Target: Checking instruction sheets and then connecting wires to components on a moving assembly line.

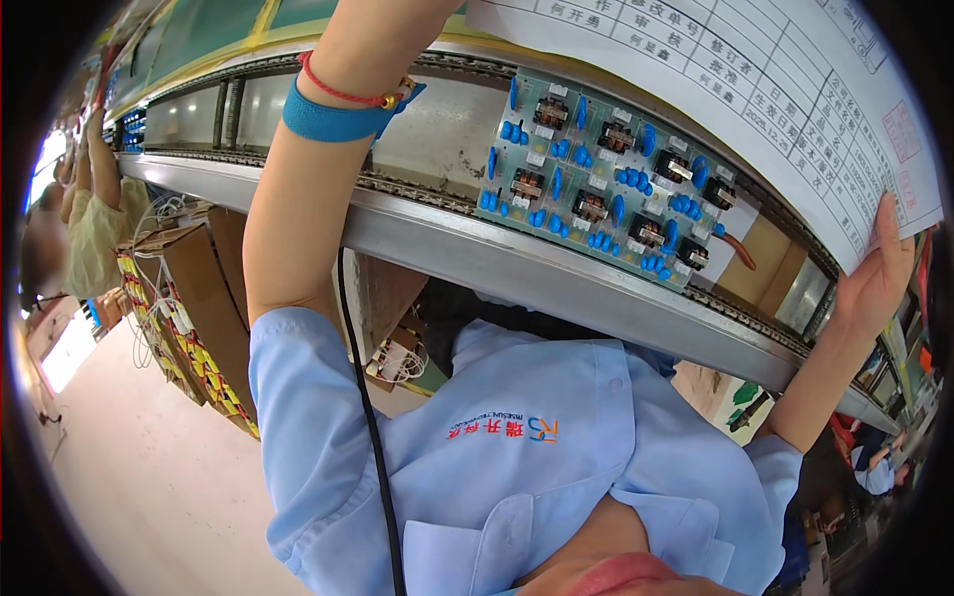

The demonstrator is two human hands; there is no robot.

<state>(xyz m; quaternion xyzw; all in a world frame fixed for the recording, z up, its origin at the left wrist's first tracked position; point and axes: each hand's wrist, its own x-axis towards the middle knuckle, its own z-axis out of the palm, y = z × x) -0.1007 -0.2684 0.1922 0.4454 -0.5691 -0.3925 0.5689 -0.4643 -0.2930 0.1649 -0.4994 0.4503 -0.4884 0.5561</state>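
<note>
My right hand (874,273) grips the lower right edge of a printed paper sheet (686,60), one finger lying along its border. The white sheet carries a table and a red stamp and hangs over the conveyor's far side. My left hand (393,25) reaches past the upper edge; only its base shows, and its fingers are out of view. A blue strap (333,114) and a red cord bracelet (343,93) circle that wrist. Between my arms lies a green circuit board panel (606,184) with several copper-wound coils and blue round components.
The panel rests across the chain rails of a conveyor (437,233) with a metal front edge. A black cable (363,397) runs down by my left arm. Brown cardboard (189,298) with coloured parts stands at left. Other people (94,219) are at both sides.
</note>
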